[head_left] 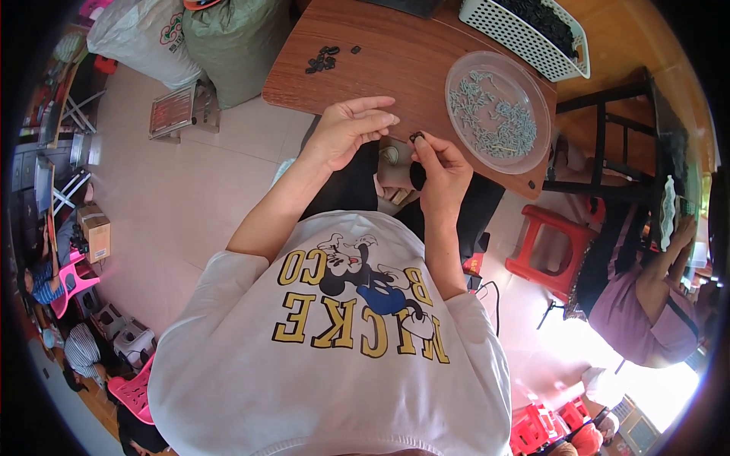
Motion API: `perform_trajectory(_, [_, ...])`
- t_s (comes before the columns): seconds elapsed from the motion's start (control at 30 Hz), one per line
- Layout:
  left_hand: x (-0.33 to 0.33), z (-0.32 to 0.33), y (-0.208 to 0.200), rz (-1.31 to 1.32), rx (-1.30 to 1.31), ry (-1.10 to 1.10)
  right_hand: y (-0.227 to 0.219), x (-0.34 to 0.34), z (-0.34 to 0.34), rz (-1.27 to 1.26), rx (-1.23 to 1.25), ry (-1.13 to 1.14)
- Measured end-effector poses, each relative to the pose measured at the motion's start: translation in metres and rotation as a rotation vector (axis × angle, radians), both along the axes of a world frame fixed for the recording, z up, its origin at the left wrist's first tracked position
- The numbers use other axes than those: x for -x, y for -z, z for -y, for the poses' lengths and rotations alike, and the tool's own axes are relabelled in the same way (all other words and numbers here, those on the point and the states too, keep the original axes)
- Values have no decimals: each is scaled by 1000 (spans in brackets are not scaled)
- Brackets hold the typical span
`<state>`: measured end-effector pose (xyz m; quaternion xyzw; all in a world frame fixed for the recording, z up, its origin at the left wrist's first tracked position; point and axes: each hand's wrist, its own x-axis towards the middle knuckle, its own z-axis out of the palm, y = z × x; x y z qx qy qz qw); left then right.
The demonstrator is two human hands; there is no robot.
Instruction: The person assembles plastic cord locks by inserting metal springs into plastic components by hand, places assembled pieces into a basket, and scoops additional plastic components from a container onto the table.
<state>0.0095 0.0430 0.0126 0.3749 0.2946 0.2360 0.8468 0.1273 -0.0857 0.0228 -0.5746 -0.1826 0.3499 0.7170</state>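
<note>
My right hand (pixel 443 173) pinches a small black part (pixel 416 137) between thumb and finger, just off the near edge of the brown wooden table (pixel 380 61). What kind of part it is, I cannot make out. To its left, my left hand (pixel 354 131) is held with fingers stretched out and nothing visible in them. A round clear plastic tub (pixel 454 68) stands on the table to the right, with many small silvery screws (pixel 513 125) inside. At the table's left lies a loose group of small black parts (pixel 322 61).
A white perforated basket (pixel 517 39) full of black parts sits at the table's far right. Two large sacks (pixel 236 53) and a small wooden stool (pixel 173 110) stand to the left. Right of me are a red stool (pixel 549 251) and a seated person (pixel 646 319).
</note>
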Motion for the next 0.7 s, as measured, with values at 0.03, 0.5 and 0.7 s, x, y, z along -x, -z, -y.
perform_trajectory(0.03, [0, 0, -1, 34, 39, 8, -3, -1, 0, 0, 2, 10])
perform_trajectory(0.5, [-9, 20, -6, 51, 49, 41, 1, -2, 4, 14, 3, -62])
perform_trajectory(0.7, [-8, 23, -4, 40, -9, 12, 0, 0, 5, 85, 31, -39])
